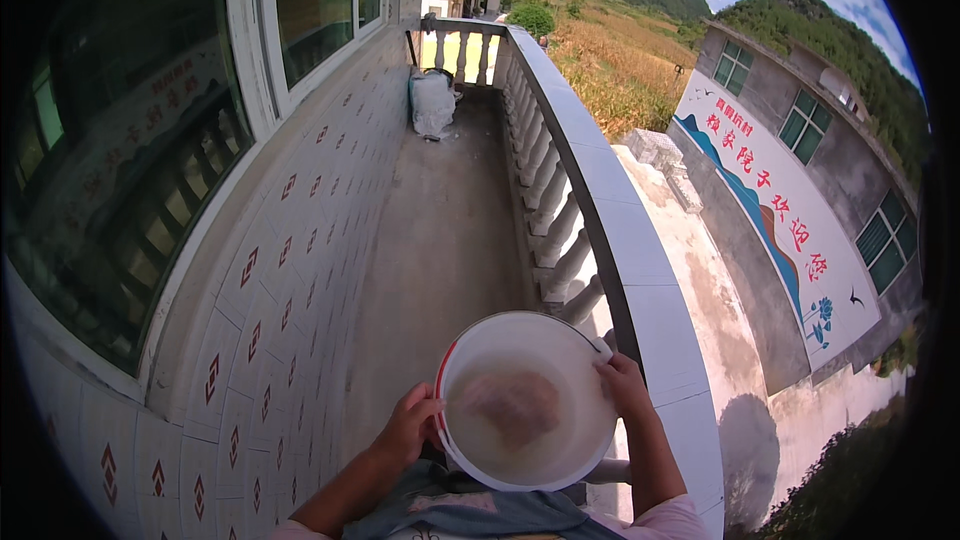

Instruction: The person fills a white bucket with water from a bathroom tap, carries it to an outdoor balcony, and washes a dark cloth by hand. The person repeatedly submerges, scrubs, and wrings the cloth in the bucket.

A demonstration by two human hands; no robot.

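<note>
A round white plastic bucket (585,431) is held up in front of my waist, against the clothing at its lower edge. It contains cloudy water with a reddish-brown, blurred thing (517,405) in it that I cannot identify. My left hand (420,416) grips the rim on the left, where a red strip shows. With its thumb over the rim, my right hand (621,382) holds the upper right side, beside the white grip of the wire handle. The undersides of both hands' fingers are partly hidden.
A tiled wall (277,315) with windows runs along the left. On the right stands a balustrade with a tiled top (637,240). A white plastic sack (433,101) rests on the concrete floor (427,240) at the balcony's far end. Beyond the railing stands a building with a painted sign.
</note>
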